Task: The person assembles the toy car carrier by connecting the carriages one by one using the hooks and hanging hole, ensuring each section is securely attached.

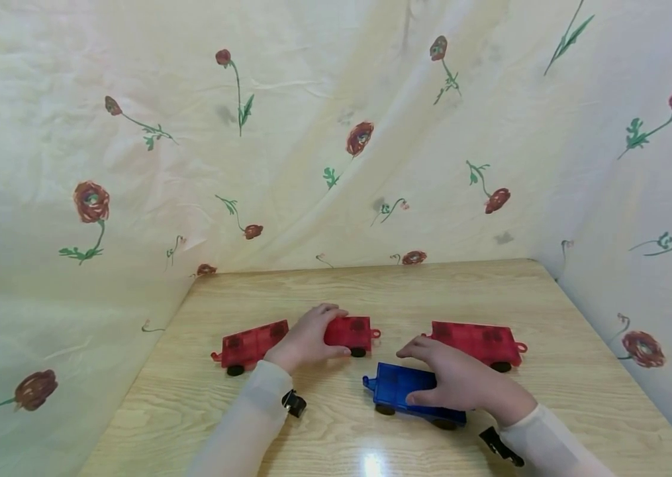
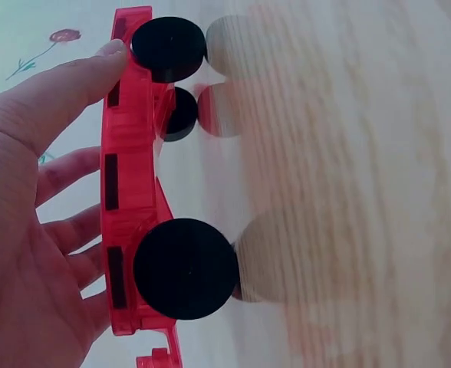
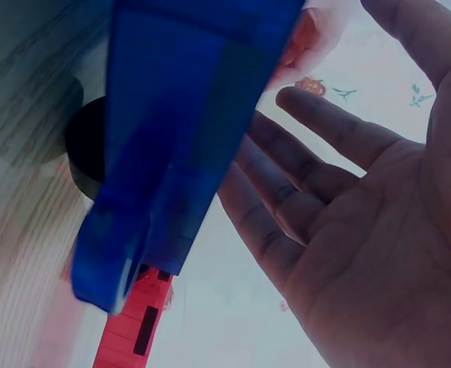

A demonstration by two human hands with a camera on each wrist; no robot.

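Lying lengthwise left to right on the worktop [image 1: 371, 291], two toy wagons are held.
The red wagon [image 1: 350, 332] is gripped by the left hand [image 1: 306, 341]; the blue wagon [image 1: 398, 391], hitch pointing left, is covered by the right hand [image 1: 461, 381], fingers relaxed.

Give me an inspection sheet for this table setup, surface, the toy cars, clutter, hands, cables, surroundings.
Surface: light wooden table, glare spot at the near edge.
Things: three red wheeled cars and one blue car; one red car under the left hand, another to its left, the third behind the right hand.
Clutter: nothing seen.
Hands: left hand grips the middle red car, thumb on its side; right hand rests over the blue car, fingers fairly straight in the right wrist view.
Cables: nothing seen; dark strap pieces at both wrists.
Surroundings: cream cloth printed with red flowers behind and beside the table.
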